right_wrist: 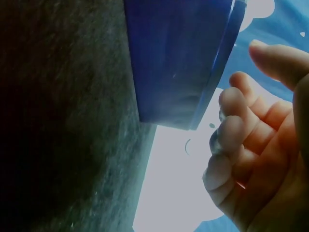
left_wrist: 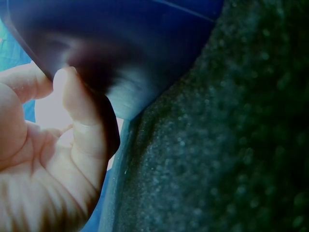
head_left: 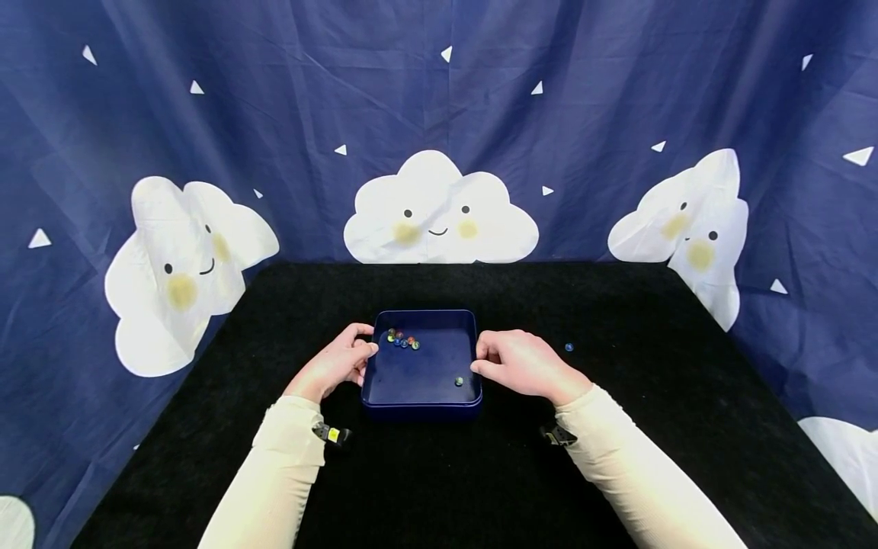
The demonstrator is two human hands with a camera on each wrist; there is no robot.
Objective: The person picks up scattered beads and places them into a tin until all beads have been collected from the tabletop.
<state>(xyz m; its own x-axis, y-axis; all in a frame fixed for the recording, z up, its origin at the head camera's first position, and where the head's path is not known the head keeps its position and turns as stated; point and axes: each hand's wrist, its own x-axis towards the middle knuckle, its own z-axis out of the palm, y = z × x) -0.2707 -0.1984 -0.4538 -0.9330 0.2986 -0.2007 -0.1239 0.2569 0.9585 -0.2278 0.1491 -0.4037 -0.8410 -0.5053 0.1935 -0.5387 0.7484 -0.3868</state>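
A dark blue rectangular tin (head_left: 420, 408) with low walls lies in front of me in the head view. Several glass marbles (head_left: 404, 341) in mixed colours cluster inside at its far left corner. One greenish marble (head_left: 459, 380) sits near its front right corner. My left hand (head_left: 338, 361) grips the tin's left wall, thumb over the rim and fingers against the outside in the left wrist view. At the right wall is my right hand (head_left: 524, 364); in the right wrist view its thumb stands apart from loosely bent fingers (right_wrist: 231, 128), nothing between them.
A single blue marble (head_left: 569, 347) lies on the black cloth (head_left: 439, 488) to the right of my right hand. Behind the table hangs a dark blue curtain (head_left: 302, 114) printed with white clouds and small triangles.
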